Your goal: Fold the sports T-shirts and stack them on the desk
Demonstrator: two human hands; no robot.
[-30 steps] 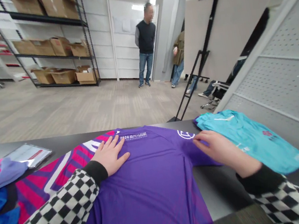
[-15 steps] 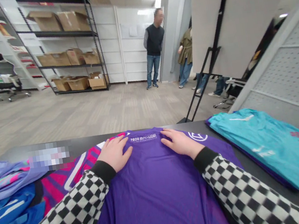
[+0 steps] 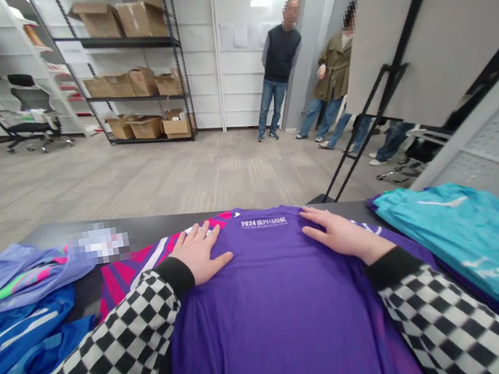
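A purple T-shirt [image 3: 277,308] lies spread on the dark table, its collar toward the far edge and white lettering below the neckline. My left hand [image 3: 198,254] rests flat on its left shoulder, beside the pink-and-white patterned sleeve, with fingers apart. On the opposite shoulder lies my right hand [image 3: 343,232], palm down, fingers stretched toward the collar and thumb pointing inward. Neither hand grips the cloth. Small creases run across the shirt's middle, and its lower part passes out of view at the bottom.
Turquoise shirts [image 3: 482,239] lie stacked at right. Lavender [image 3: 22,271] and blue shirts [image 3: 23,339] lie at left on the black table [image 3: 77,228]. Beyond are a shelf with cardboard boxes [image 3: 142,128], an easel board [image 3: 423,30] and standing people [image 3: 279,57].
The view has turned a little left and tilted, so the shirt and both hands appear farther right. The hands stay flat on the shoulders, slightly farther apart.
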